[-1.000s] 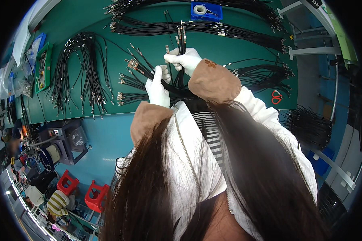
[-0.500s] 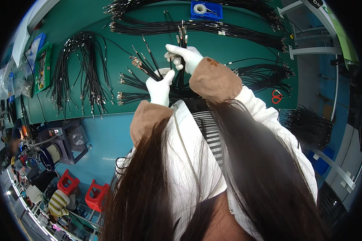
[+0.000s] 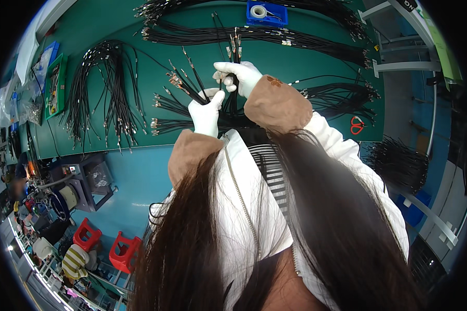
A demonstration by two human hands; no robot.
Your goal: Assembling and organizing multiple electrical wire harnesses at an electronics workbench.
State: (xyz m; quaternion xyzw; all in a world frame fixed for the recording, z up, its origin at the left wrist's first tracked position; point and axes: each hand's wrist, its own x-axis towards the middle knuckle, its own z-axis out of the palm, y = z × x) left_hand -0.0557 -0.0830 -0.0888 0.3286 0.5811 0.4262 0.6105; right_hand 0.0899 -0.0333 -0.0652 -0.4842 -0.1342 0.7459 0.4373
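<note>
Both my hands wear white gloves and are raised over the green table. My left hand (image 3: 206, 111) is closed around a bunch of black cables (image 3: 193, 93), whose metal terminals fan out toward the upper left. Close beside it, my right hand (image 3: 239, 74) grips a second bunch of black cables (image 3: 233, 96), with its metal ends pointing up past the fingers. Thumb and fingertips of the two hands nearly meet around a single cable between the bunches. More black cables (image 3: 166, 124) lie on the table behind and below my left hand.
Long cable bundles (image 3: 213, 32) run along the table's far side, near a blue tray (image 3: 275, 15) holding a white tape roll (image 3: 258, 11). Another cable bundle (image 3: 106, 78) lies at left by a green bin (image 3: 53, 88). Red-handled scissors (image 3: 356, 125) rest at the right edge.
My right hand and its cable bunch have shifted very slightly. Otherwise both hands keep the same hold and place.
</note>
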